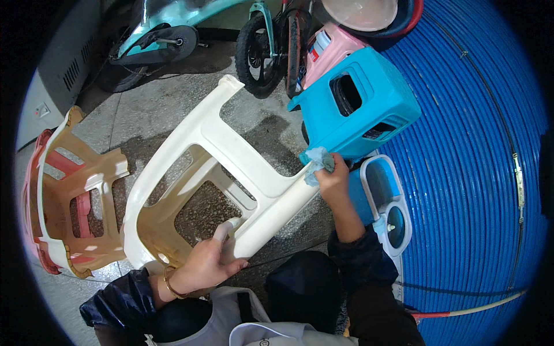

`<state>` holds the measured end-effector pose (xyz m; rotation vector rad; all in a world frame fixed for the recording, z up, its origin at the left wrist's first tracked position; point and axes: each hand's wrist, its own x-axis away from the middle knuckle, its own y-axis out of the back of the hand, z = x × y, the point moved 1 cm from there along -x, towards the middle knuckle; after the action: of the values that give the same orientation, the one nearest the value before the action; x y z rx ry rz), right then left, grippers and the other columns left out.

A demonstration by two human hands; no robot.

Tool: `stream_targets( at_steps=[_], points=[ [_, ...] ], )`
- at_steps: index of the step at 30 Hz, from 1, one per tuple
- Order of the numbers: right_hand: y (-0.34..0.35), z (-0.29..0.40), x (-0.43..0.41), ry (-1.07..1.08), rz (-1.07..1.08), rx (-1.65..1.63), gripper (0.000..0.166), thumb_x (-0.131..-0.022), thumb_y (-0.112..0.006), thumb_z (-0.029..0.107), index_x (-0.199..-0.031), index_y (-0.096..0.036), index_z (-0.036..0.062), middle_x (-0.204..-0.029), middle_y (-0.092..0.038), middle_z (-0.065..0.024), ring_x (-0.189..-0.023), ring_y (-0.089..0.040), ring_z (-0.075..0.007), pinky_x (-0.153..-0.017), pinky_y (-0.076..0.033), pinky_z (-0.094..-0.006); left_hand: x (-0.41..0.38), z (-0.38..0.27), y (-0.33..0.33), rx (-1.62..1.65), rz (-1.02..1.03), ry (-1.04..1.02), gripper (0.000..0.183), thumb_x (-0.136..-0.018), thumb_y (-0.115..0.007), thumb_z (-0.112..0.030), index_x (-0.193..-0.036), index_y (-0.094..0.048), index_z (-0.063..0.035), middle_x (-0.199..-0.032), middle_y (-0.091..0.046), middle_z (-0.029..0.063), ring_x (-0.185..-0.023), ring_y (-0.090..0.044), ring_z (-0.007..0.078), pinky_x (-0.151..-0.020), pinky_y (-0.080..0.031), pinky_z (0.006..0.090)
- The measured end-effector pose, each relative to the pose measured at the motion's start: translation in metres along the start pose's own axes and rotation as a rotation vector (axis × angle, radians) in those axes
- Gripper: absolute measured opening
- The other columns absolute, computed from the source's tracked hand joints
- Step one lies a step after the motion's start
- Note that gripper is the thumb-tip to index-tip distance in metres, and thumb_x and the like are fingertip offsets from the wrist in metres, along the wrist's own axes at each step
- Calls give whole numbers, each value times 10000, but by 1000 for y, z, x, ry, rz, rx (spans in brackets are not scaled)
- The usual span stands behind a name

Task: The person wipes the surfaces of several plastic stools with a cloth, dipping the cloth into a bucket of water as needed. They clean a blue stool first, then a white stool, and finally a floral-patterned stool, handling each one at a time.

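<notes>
A white plastic stool (pixel 242 160) lies tilted before me, its hollow underside partly facing me and two legs pointing up and away. My left hand (pixel 205 261) grips the near edge of its frame, the fingers wrapped over the rim. In my right hand (pixel 335 181) is a pale blue-green cloth (pixel 319 162), bunched and pressed around the end of the stool's right leg. The tip of that leg is hidden under the cloth. Just beyond the cloth is a turquoise plastic stool (pixel 320 125), lying on its side.
Another off-white stool (pixel 93 173), with pink ones nested in it, lies at left. A blue-and-grey mop bucket (pixel 385 203) stands right, by the blue corrugated wall (pixel 458 173). Behind are a teal bicycle (pixel 160 39), a pink stool (pixel 333 47) and stacked basins (pixel 363 13).
</notes>
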<state>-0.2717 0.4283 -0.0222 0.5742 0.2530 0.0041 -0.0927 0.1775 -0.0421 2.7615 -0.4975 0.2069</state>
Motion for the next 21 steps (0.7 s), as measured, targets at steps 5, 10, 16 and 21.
stream_targets(
  at_steps=[5,10,16,21],
  points=[
    [12,-24,10,17,130,-285,388,-767,-580,51,-1147,-510,16,-1049,-578,-94,-923,-555,-182,-812,-443,-320,2,9,-5,125,-110,-127,696,-714,-729,-150,-1259,-311,-41,-838,-618,189,-761,-638,301,-653,-498,349],
    [30,-59,22,244,294,-407,518,-781,-558,-9,-1278,-409,-7,-1216,-520,-129,-1093,-514,-201,-927,-419,-336,2,-1,-5,300,-7,-47,618,-754,-695,-66,-1249,-330,-6,-1101,-562,147,-1046,-541,198,-887,-426,300],
    [5,-104,45,-56,268,-1088,501,-797,-581,-30,-1268,-408,-8,-1153,-545,-92,-1032,-535,-182,-907,-433,-313,-3,-5,-10,234,-27,-59,606,-740,-705,-36,-1215,-329,-13,-1135,-530,170,-1089,-511,206,-927,-386,319],
    [-10,-114,56,-149,133,-1137,392,-797,-560,-52,-1175,-467,-1,-1075,-561,-62,-955,-552,-132,-839,-457,-273,0,3,-11,282,-10,-28,653,-750,-673,5,-1243,-246,-26,-1196,-480,209,-1119,-488,249,-949,-365,349]
  ],
)
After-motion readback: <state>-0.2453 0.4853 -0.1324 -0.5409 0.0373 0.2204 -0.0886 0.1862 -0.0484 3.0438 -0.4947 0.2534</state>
